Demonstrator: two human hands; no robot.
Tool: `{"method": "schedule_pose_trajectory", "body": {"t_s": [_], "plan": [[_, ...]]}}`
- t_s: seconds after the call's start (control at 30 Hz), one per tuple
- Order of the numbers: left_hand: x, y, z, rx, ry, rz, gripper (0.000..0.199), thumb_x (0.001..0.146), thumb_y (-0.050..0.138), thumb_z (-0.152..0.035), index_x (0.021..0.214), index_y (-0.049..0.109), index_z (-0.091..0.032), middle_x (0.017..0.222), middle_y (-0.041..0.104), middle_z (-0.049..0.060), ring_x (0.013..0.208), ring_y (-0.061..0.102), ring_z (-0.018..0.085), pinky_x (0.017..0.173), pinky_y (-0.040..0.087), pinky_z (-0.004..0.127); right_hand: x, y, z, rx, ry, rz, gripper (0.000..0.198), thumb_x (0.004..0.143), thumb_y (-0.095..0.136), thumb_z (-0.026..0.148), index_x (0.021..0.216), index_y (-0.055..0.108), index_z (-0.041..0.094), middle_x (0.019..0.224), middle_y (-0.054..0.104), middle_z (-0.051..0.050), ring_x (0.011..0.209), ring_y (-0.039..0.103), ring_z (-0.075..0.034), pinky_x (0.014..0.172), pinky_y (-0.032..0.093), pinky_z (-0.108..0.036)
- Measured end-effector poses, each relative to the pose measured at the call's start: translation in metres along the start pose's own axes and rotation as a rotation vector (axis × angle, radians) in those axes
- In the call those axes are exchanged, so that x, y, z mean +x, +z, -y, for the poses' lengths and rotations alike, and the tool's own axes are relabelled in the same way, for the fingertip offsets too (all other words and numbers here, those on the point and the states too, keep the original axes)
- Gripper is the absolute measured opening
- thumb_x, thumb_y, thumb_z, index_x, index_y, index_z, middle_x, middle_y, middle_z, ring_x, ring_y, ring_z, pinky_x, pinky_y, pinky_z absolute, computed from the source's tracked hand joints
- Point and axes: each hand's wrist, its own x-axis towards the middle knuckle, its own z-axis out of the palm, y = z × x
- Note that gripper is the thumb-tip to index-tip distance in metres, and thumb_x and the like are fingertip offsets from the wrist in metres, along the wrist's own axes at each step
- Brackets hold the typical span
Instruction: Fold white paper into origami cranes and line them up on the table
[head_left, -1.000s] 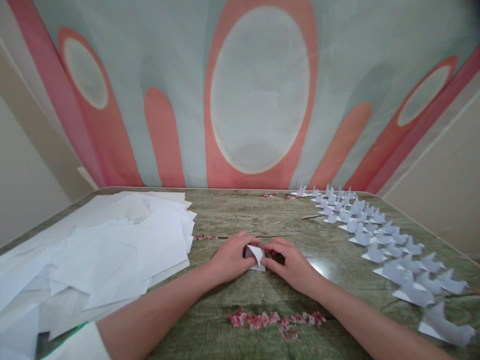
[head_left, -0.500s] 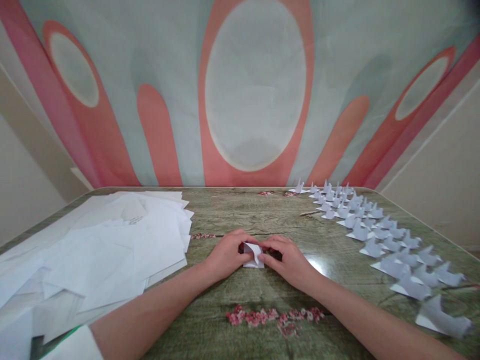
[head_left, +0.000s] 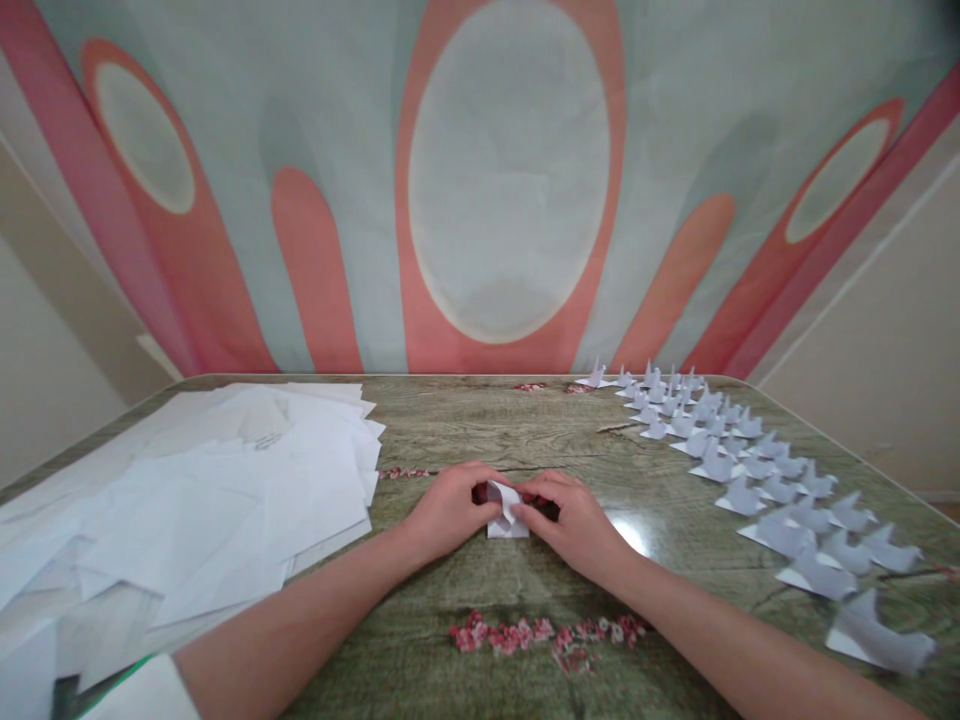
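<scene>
A small folded piece of white paper (head_left: 508,527) lies between my hands at the middle of the table, with one flap lifted and curved. My left hand (head_left: 454,505) pinches its left side, thumb in front and fingers behind. From the right, my right hand (head_left: 566,510) grips the lifted flap and the paper's right edge between thumb and fingers. The fingertips behind the paper are partly hidden.
Loose white sheets (head_left: 225,500) cover the table's left side in a spread pile. Several folded paper birds (head_left: 780,530) stand in rows along the right side. The wood-patterned table (head_left: 450,420) has printed pink flowers (head_left: 514,634) and meets a painted wall behind.
The paper's flap has been bent a little further over, with my right thumb shifting slightly to the left on it. Both hands keep their hold.
</scene>
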Motion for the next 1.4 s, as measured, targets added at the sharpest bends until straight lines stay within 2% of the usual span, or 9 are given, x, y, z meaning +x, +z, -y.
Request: {"method": "schedule_pose_trajectory", "body": {"t_s": [0.2, 0.4, 0.57, 0.83, 1.1, 1.4], "plan": [[0.001, -0.011, -0.006, 0.018, 0.045, 0.109, 0.028, 0.073, 0.049, -0.016, 0.097, 0.065, -0.018, 0.078, 0.061, 0.0, 0.067, 0.052, 0.011, 0.063, 0.039, 0.02, 0.001, 0.001, -0.002, -0.018, 0.002, -0.017, 0.014, 0.08, 0.056, 0.031, 0.083, 0.067, 0.022, 0.073, 0.059, -0.002, 0.072, 0.053, -0.017, 0.068, 0.04, -0.029], [0.001, -0.013, -0.006, -0.007, 0.092, 0.148, 0.029, 0.076, 0.054, -0.022, 0.104, 0.063, -0.02, 0.084, 0.062, 0.0, 0.07, 0.052, 0.012, 0.065, 0.04, 0.02, 0.0, 0.001, -0.003, -0.006, 0.002, -0.019, 0.014, 0.08, 0.056, 0.03, 0.083, 0.066, 0.021, 0.074, 0.059, -0.003, 0.073, 0.054, -0.017, 0.069, 0.041, -0.029], [0.0, -0.01, -0.004, -0.028, 0.101, 0.116, 0.024, 0.082, 0.053, -0.031, 0.1, 0.064, -0.02, 0.083, 0.062, 0.001, 0.072, 0.053, 0.012, 0.067, 0.04, 0.021, 0.0, -0.002, -0.001, 0.023, -0.007, 0.004, 0.014, 0.082, 0.055, 0.029, 0.088, 0.066, 0.022, 0.077, 0.06, -0.002, 0.075, 0.054, -0.017, 0.071, 0.041, -0.029], [-0.003, -0.006, -0.002, 0.012, 0.162, 0.035, 0.024, 0.082, 0.056, -0.036, 0.098, 0.066, -0.022, 0.084, 0.06, 0.003, 0.079, 0.054, 0.014, 0.072, 0.04, 0.022, -0.001, -0.003, -0.003, 0.04, -0.03, 0.027, 0.017, 0.083, 0.054, 0.03, 0.092, 0.067, 0.022, 0.08, 0.06, -0.004, 0.077, 0.054, -0.017, 0.072, 0.041, -0.029], [-0.003, -0.005, -0.002, 0.109, 0.24, 0.006, 0.022, 0.084, 0.053, -0.037, 0.094, 0.067, -0.023, 0.086, 0.06, 0.003, 0.085, 0.053, 0.016, 0.079, 0.039, 0.026, -0.001, -0.003, -0.003, 0.033, -0.053, 0.028, 0.02, 0.084, 0.054, 0.032, 0.094, 0.067, 0.022, 0.079, 0.059, -0.004, 0.076, 0.055, -0.017, 0.072, 0.042, -0.03], [-0.004, -0.007, -0.007, 0.139, 0.269, 0.0, 0.024, 0.086, 0.05, -0.035, 0.101, 0.065, -0.024, 0.089, 0.062, 0.004, 0.087, 0.052, 0.017, 0.079, 0.037, 0.029, -0.002, -0.002, -0.004, -0.01, -0.052, 0.027, 0.019, 0.083, 0.053, 0.027, 0.096, 0.066, 0.024, 0.081, 0.057, -0.003, 0.077, 0.053, -0.017, 0.072, 0.042, -0.03]]}}
